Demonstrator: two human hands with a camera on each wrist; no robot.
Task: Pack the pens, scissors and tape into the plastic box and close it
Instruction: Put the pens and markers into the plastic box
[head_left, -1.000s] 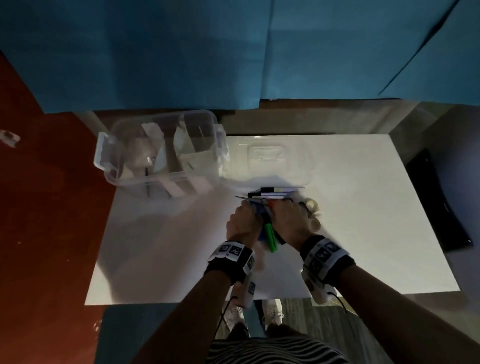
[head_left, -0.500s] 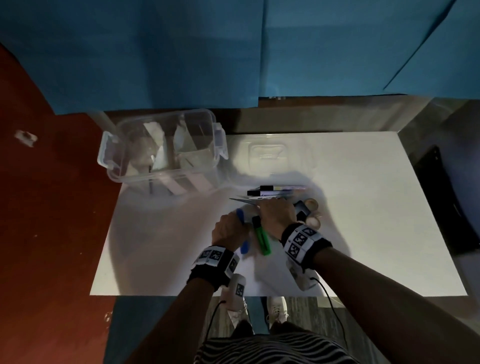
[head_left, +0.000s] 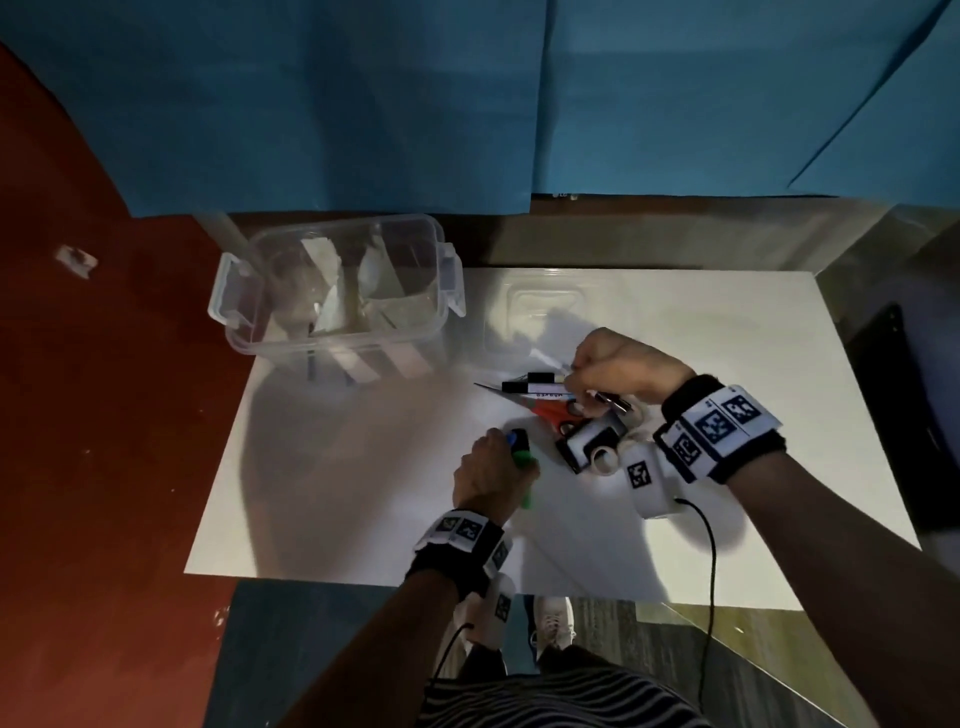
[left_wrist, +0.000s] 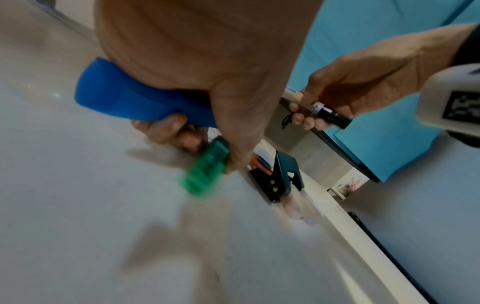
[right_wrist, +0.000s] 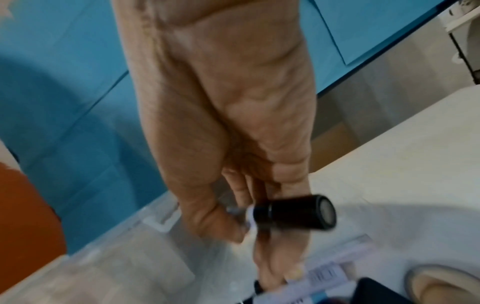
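From the head view, the plastic box (head_left: 337, 291) stood open, up and left of your left hand (head_left: 488, 475), the nearer one. At the left wrist, that hand clamped blue and green pens (left_wrist: 145, 102). At the right wrist, your right hand (right_wrist: 233, 185) pinched a black-capped pen (right_wrist: 293, 211).

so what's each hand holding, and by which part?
Left hand: blue marker and green marker, round their barrels. Right hand: black-ended pen, pinched mid-barrel.

Open top: plastic box (head_left: 337, 291), reachable from above.
Bare table (head_left: 337, 467): left of the hands.
Clutter: scissors (head_left: 550, 410), tape (head_left: 605, 457).
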